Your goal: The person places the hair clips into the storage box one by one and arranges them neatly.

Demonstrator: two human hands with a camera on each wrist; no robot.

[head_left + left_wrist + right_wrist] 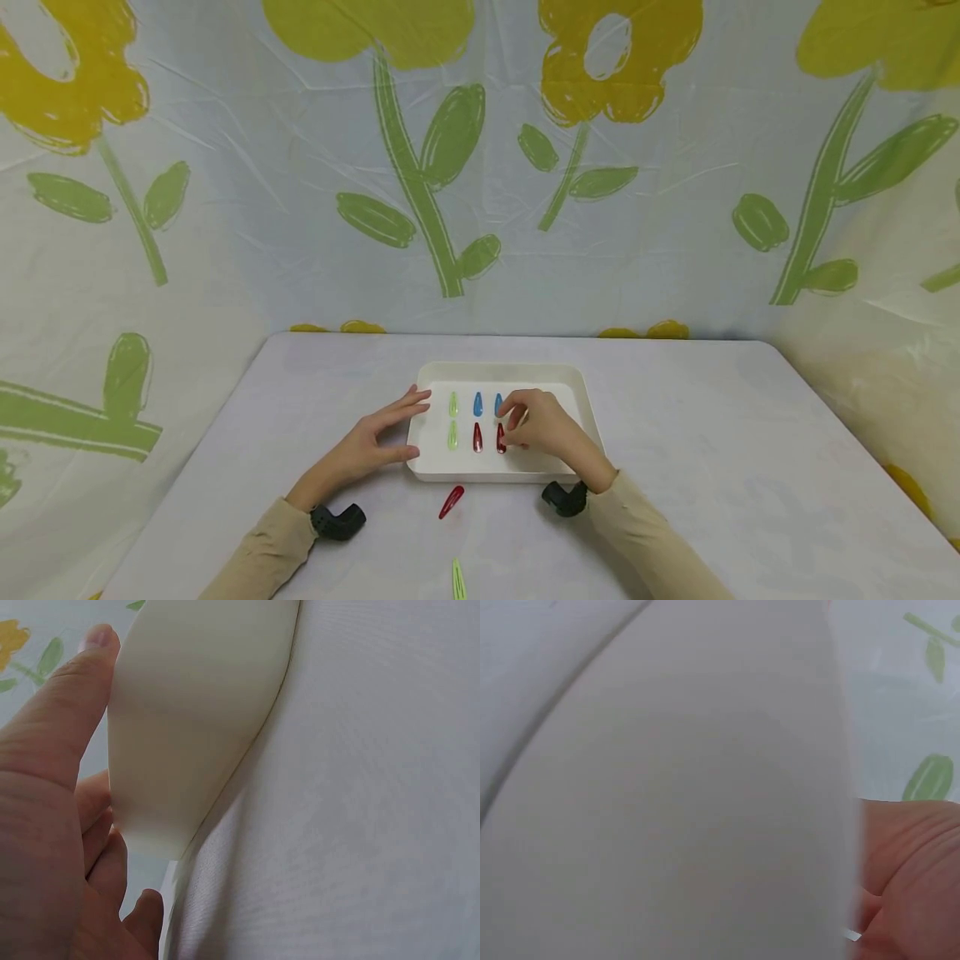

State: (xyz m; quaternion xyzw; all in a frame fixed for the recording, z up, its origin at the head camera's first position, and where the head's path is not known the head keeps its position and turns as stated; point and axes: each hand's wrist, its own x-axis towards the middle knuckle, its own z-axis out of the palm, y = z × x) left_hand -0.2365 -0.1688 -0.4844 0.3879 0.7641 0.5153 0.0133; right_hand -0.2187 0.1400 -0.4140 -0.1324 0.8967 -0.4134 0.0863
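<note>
A white tray [540, 477] holds snap hair clips in two rows: two green, two blue and two red. My right hand [543, 425] is over its right part, index finger and thumb bent and apart. The thumb tip overlaps the right red hair clip [501, 433]; the index fingertip is by the right blue hair clip [498, 400], partly covering it. My left hand [367, 442] rests at the tray's left edge with fingers spread, its thumb [60, 712] along the rim in the left wrist view. In the right wrist view the tray wall [675, 787] hides most of the right hand.
On the table [675, 433] in front of the tray lie a loose red hair clip [452, 502] and, nearer me, a green hair clip [458, 580]. Black wrist cameras [339, 522] sit close to the tray's front side. A flower-printed cloth [300, 125] stands behind the table.
</note>
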